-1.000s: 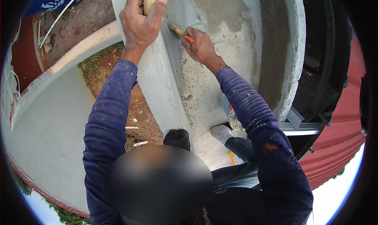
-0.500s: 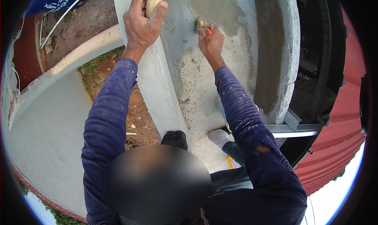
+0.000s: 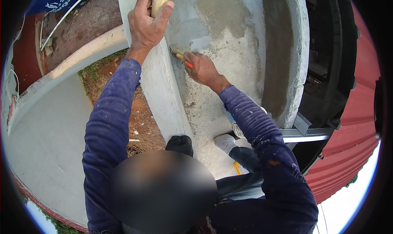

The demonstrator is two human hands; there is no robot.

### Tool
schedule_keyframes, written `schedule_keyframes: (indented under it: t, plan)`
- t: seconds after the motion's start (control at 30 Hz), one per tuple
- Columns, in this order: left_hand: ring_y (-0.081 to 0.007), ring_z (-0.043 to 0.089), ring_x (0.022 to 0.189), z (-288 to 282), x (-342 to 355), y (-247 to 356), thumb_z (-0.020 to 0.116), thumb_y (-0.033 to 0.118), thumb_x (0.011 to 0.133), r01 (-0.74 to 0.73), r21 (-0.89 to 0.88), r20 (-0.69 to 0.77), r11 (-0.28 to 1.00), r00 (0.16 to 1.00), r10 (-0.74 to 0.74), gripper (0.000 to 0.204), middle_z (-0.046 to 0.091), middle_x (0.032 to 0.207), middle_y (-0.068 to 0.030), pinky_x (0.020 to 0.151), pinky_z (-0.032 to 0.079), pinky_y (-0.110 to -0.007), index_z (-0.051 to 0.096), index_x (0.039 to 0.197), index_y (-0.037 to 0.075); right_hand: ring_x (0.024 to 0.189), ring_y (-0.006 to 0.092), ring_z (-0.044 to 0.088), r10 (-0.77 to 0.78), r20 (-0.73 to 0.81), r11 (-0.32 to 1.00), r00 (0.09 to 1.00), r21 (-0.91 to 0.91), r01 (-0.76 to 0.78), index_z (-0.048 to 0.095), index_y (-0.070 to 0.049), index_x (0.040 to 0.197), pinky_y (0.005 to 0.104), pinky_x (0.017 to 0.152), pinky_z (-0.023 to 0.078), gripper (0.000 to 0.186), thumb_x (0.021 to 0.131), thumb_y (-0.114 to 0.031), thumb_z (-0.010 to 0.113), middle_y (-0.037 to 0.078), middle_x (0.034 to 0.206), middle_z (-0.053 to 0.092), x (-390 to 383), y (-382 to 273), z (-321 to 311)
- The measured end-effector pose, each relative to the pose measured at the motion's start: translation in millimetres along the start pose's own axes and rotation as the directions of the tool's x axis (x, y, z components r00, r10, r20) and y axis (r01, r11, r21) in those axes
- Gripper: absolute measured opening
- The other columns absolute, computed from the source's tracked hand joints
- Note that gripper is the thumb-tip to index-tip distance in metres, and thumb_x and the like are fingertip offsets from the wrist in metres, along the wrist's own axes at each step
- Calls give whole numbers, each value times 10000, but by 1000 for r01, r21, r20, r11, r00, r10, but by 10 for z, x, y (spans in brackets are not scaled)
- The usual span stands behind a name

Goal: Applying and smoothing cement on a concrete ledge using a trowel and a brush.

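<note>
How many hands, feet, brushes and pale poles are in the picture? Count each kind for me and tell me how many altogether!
Hands: 2 (left hand, right hand)
Feet: 2 (black foot, white foot)
Brush: 1
Pale pole: 1
Total: 6

Near me, a grainy, pitted concrete floor (image 3: 208,84), dry and matt, meets smoother grey coating (image 3: 189,29). The brush (image 3: 179,55) has coarse bristles; a rounded piece (image 3: 160,1) looks like matt wood. 2 cloth sleeves (image 3: 109,98) are paint-flecked. Beyond: ridged red metal roofing (image 3: 348,152), shiny metal beam (image 3: 309,136).
</note>
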State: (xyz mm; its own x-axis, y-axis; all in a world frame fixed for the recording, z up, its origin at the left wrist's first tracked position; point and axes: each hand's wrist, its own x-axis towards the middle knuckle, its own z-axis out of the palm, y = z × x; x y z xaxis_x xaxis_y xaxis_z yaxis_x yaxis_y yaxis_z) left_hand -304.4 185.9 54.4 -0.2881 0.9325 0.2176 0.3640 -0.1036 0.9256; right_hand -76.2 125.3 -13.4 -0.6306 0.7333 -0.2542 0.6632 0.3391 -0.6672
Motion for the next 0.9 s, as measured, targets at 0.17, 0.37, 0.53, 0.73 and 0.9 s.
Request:
schedule_keyframes:
  t: [0.17,0.37,0.53,0.73,0.9]
  plan:
    - [-86,638,666,10,-7,12,725,326,964,1,-37,-4,999,1000,-1,479,687,859,-75,585,520,-253,582,1242,-37,827,396,689,-98,182,995,978,41,92,612,-32,1015,483,737,534,161,908,-121,693,182,888,681,43,13,-306]
    - [-86,635,661,-4,-5,57,719,323,967,11,-24,14,1000,1000,-11,478,685,862,-72,569,514,-250,577,1246,-40,751,378,694,-183,-92,983,979,-23,182,676,-73,938,482,699,550,91,866,-116,711,164,834,716,1677,426,-723]
    - [-107,637,687,-5,-3,156,711,406,952,44,-57,-3,997,999,-45,549,672,863,-90,584,508,-272,575,1237,-43,677,407,653,-411,-453,901,791,-335,276,613,-65,947,521,614,499,153,935,-216,602,203,716,662,2338,546,-781]
    - [-170,660,729,-14,3,170,715,403,921,13,-23,-12,1000,1000,-13,561,675,869,-138,630,520,-338,585,1208,-61,948,415,671,-145,46,987,988,-61,147,627,-60,1091,482,788,544,210,904,-108,709,182,1024,695,1078,301,-504]
    - [-261,679,851,34,51,84,709,291,897,-281,189,-122,941,944,307,503,689,963,-197,747,537,-389,595,1218,-79,952,426,671,-73,114,991,991,123,59,616,-51,1121,480,799,550,232,905,-82,697,187,1049,676,-616,173,114]
